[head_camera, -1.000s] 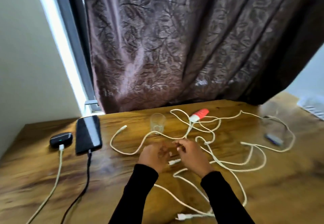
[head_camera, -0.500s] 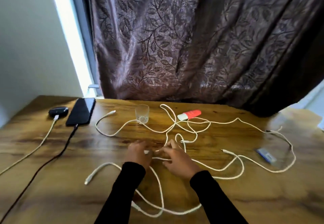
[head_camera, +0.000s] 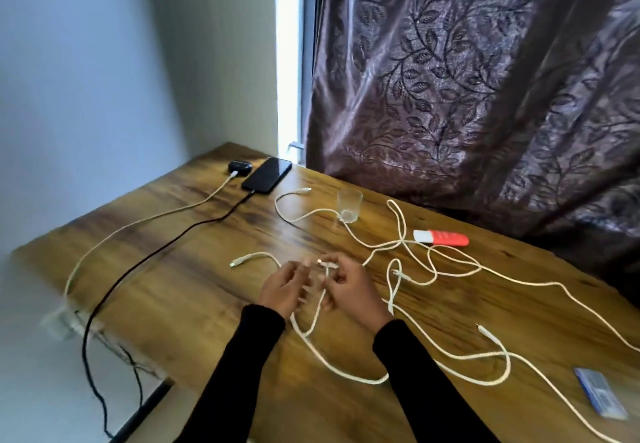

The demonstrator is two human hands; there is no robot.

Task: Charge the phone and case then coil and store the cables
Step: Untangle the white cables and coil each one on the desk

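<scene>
The white cable (head_camera: 313,321) lies loose on the bench (head_camera: 194,269), one plug end lifted between both hands, probably to begin a coil. The right hand (head_camera: 349,286) pinches this end with curled fingers; the left hand (head_camera: 282,286) has relaxed fingers beside it. The phone (head_camera: 266,175) and case (head_camera: 239,167) rest plugged at the far corner, away from the tangle.
</scene>
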